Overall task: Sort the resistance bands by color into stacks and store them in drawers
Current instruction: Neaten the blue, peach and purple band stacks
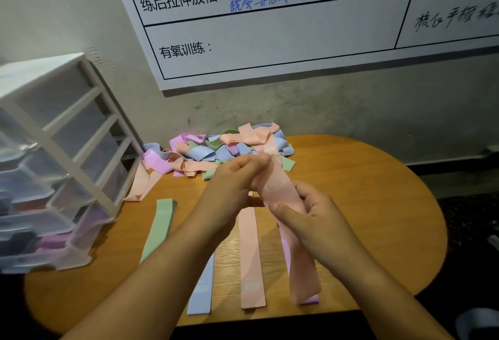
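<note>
Both hands, left hand (237, 177) and right hand (310, 215), grasp one pink band (280, 185); tangled pile (216, 150) just beyond.

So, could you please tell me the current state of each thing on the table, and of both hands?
Peach band: held up, gripped by both hands.
Left hand: pinching the band's upper part.
Right hand: gripping it lower down.
Green stack: flat, sorted.
Blue stack: flat, partly hidden.
Peach stack: flat, sorted.
Purple stack: mostly hidden.
Unsorted pile: tangled, mixed colours.
Drawer unit: drawers partly pulled out.
</note>
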